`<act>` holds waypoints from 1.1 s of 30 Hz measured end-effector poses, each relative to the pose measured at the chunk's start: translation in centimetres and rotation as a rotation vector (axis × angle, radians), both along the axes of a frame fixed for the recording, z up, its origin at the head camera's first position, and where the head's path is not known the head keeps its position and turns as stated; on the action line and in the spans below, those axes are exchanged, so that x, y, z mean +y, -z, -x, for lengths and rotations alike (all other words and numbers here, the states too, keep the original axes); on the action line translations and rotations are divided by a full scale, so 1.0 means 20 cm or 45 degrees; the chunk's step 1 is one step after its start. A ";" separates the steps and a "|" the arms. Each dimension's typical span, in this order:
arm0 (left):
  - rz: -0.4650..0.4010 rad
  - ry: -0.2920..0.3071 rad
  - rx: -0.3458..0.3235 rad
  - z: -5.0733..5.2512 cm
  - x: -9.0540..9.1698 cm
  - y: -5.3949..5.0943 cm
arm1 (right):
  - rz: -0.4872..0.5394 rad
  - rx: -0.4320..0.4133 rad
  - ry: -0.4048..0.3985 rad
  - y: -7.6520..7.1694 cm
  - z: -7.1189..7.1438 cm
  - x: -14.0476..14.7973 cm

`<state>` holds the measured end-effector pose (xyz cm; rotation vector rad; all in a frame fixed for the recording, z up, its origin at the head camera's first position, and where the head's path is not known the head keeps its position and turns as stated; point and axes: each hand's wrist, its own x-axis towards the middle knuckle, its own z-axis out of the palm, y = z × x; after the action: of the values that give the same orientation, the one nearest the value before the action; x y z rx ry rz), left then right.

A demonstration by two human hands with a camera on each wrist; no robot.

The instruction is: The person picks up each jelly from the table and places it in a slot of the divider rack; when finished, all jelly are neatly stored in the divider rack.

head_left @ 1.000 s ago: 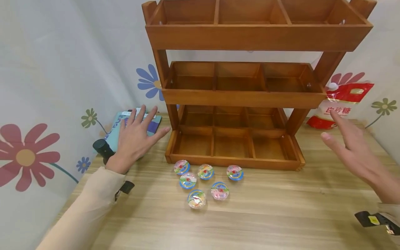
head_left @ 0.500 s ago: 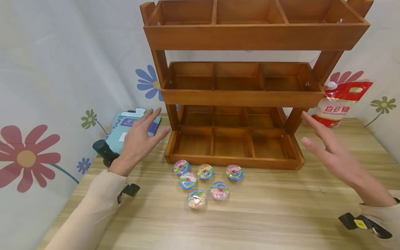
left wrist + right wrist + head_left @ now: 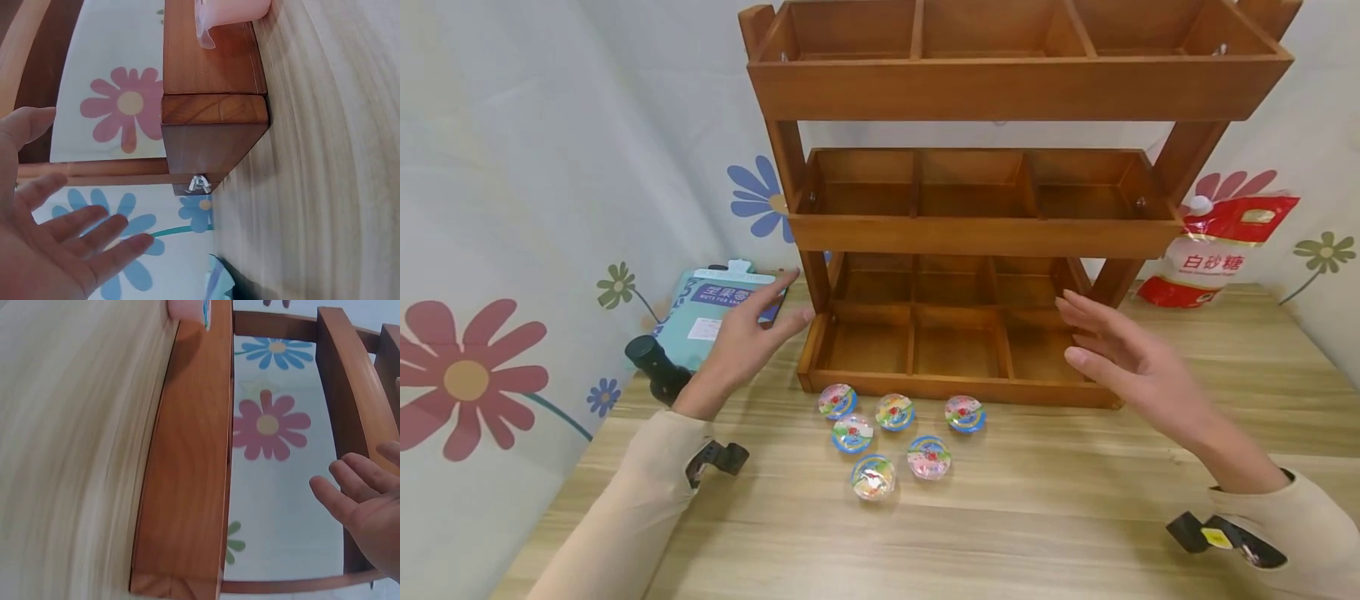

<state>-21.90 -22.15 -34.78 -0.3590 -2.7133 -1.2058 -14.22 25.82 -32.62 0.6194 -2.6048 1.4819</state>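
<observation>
Gripping nothing with left hand (image 3: 741, 350) or right hand (image 3: 1138, 367), fingers loose and thumbs held apart. Counting six little cups (image 3: 852, 434) on the table (image 3: 1037, 517), just in front of one wooden rack (image 3: 985, 237), plus one dark bottle (image 3: 658, 368) and one red-and-white bag (image 3: 1213, 260).

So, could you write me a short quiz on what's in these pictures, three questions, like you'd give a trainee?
1. How many small cups are on the table in front of the wooden shelf?
2. True or false: the left hand and the right hand are both holding nothing.
3. Which main colours does the bag to the right of the shelf have?
a) blue and green
b) red and white
c) black and yellow

Key:
1. Six
2. True
3. b
</observation>
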 end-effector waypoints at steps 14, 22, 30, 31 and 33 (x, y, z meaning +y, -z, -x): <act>-0.171 0.052 -0.079 0.04 -0.03 0.06 | 0.026 0.058 -0.102 0.09 0.03 -0.16; -0.277 0.041 -0.134 0.06 -0.03 0.10 | 0.040 0.050 -0.182 0.14 0.04 -0.22; -0.353 0.074 -0.196 0.09 -0.02 0.13 | -0.034 0.068 -0.192 0.21 0.07 -0.26; -0.369 0.079 -0.204 0.09 -0.02 0.14 | -0.032 0.070 -0.196 0.22 0.07 -0.27; -0.393 0.089 -0.217 0.09 -0.02 0.15 | -0.030 0.071 -0.203 0.23 0.08 -0.27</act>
<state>-23.78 -22.57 -37.74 -0.3249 -2.6060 -1.7167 -15.78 20.34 -37.31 0.8764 -2.5879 1.4542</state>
